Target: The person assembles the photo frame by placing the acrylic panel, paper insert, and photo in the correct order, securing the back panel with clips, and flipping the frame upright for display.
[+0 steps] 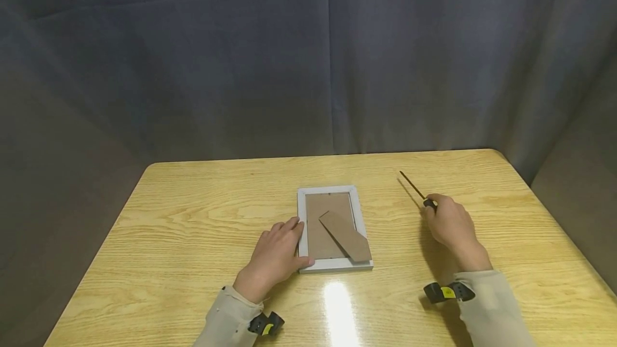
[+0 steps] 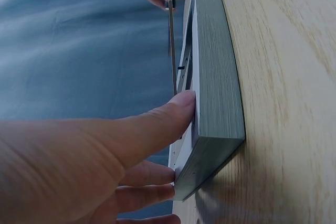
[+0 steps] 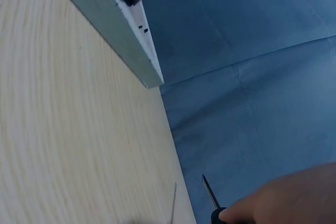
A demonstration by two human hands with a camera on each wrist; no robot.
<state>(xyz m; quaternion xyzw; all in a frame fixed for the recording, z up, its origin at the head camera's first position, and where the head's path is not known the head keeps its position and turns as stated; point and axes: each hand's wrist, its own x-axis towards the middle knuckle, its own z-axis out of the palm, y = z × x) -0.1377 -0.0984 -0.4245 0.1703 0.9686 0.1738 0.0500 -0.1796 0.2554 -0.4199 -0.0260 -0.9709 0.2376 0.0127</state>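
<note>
A white picture frame (image 1: 332, 265) lies face down on the table. Its brown backing board (image 1: 316, 240) faces up, and the brown stand leg (image 1: 347, 235) lies slanted across it, its lower end over the bottom right corner. My left hand (image 1: 273, 253) rests on the frame's lower left corner, fingers along the left side. Its thumb (image 2: 157, 121) presses on the near rail in the left wrist view. To the right of the frame, apart from it, my right hand (image 1: 450, 222) grips a screwdriver (image 1: 413, 185) by its black handle. The thin shaft points away and to the left, above the tabletop.
The wooden table (image 1: 193, 218) has rounded far corners. Grey curtain cloth (image 1: 241, 68) hangs behind it and at both sides. Each wrist carries a small black camera (image 1: 436, 292) on a strap. A bright light reflection (image 1: 340, 309) shows near the front.
</note>
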